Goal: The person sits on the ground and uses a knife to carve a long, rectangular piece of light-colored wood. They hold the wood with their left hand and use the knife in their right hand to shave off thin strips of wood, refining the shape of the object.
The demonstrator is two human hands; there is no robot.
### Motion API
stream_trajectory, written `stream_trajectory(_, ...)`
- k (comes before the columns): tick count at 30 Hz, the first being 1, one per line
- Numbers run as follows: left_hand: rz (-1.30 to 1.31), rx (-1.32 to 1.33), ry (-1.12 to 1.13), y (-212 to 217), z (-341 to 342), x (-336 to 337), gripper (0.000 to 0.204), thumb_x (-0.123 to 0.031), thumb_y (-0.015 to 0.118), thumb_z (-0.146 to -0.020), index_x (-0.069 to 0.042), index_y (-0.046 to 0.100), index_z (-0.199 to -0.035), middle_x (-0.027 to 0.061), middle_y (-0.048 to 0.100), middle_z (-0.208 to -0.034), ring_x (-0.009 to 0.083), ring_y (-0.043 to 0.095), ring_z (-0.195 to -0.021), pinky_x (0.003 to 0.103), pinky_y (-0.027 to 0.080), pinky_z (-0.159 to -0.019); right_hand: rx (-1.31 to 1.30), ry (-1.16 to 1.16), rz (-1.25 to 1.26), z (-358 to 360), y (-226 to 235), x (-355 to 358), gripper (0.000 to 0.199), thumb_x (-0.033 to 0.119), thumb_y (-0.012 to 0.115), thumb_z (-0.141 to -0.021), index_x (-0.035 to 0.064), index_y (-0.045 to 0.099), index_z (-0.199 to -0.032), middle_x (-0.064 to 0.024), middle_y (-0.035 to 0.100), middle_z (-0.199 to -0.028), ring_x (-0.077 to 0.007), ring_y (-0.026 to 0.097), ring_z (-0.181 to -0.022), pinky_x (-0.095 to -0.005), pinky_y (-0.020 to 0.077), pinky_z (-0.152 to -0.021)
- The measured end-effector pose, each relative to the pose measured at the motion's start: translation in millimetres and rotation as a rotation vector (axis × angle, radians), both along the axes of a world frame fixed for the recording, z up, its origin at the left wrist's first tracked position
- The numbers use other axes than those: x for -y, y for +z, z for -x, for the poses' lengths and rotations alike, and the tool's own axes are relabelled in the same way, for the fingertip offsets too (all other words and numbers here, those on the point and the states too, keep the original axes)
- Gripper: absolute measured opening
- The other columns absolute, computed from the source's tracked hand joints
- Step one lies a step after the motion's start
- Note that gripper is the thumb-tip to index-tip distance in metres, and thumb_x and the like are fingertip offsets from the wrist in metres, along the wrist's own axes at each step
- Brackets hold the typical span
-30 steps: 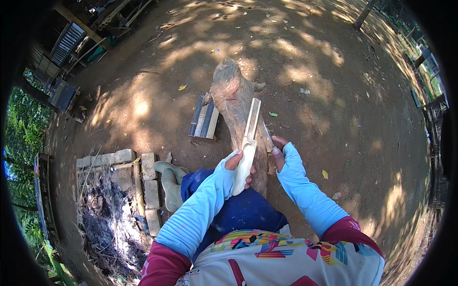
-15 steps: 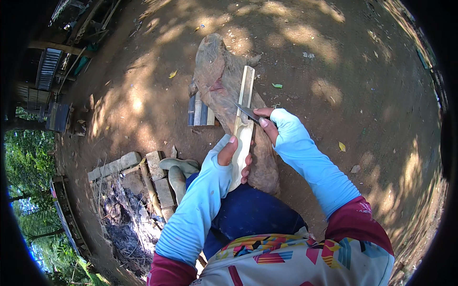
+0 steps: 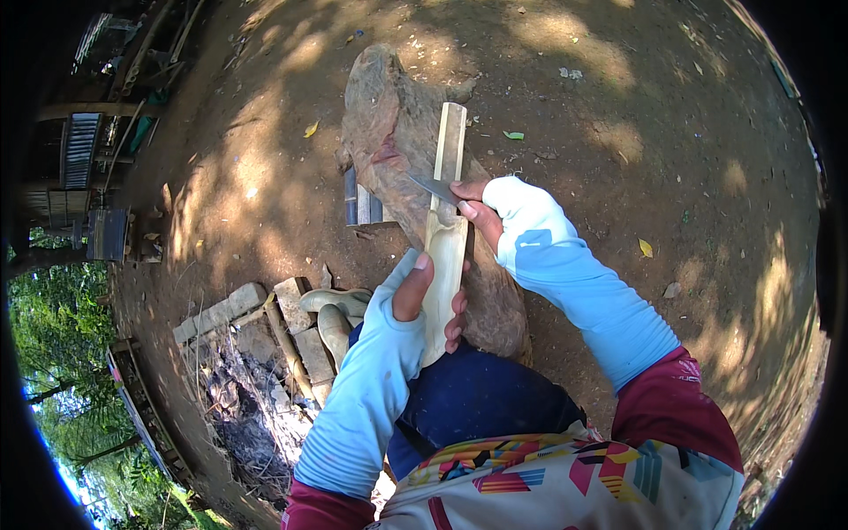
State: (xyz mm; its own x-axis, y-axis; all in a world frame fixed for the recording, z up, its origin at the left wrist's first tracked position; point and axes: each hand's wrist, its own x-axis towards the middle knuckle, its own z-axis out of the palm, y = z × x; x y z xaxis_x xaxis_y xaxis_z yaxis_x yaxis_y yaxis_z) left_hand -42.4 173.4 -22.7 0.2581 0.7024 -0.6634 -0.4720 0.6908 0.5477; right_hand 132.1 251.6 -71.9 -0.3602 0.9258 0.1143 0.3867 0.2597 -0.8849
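Resting lengthwise on the log (image 3: 397, 150), the bamboo slat (image 3: 444, 225) runs from near to far between my hands. My left hand (image 3: 422, 296) is wrapped around its near end; my right hand (image 3: 481, 208) grips a knife (image 3: 433, 187) whose blade meets the slat's left edge. The slat is pale, flat and narrow. Bricks (image 3: 291, 322) lie left, on bare dirt (image 3: 671, 132).

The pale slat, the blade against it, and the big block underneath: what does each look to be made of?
The slat looks like split bamboo: pale, smooth, slightly troughed, held by the left hand. The blade in the right hand appears to be bare grey metal with a dull sheen. The block looks like a rough, weathered log, brown and uneven, probably wood.
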Motion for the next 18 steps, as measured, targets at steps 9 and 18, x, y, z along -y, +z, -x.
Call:
stream_trajectory(9, -0.004, 0.013, 0.000, -4.5, -0.3, 1.6, 0.052, -0.050, 0.053, -0.095, -0.002, 0.051, -0.115, 0.0094, 0.054, -0.072, 0.0197, 0.051, -0.051, 0.031, 0.042, -0.045, -0.084, -0.031, 0.084, 1.2, 3.8, 1.1, 0.020, 0.005, 0.059, -0.093, -0.0001, 0.066, -0.111, -0.0145, 0.069, -0.102, -0.0239, 0.066, -0.094, -0.0316, 0.0510, -0.086)
stream_trajectory(18, 0.011, 0.008, 0.005, -1.7, -1.9, 2.7, 0.054, -0.053, 0.053, -0.094, -0.004, 0.052, -0.115, 0.0101, 0.054, -0.072, 0.0206, 0.051, -0.050, 0.033, 0.042, -0.044, -0.037, -0.049, -0.005, 0.2, 5.6, 3.2, 0.019, 0.008, 0.060, -0.093, 0.0009, 0.067, -0.109, -0.0132, 0.069, -0.099, -0.0240, 0.066, -0.087, -0.0319, 0.0509, -0.082)
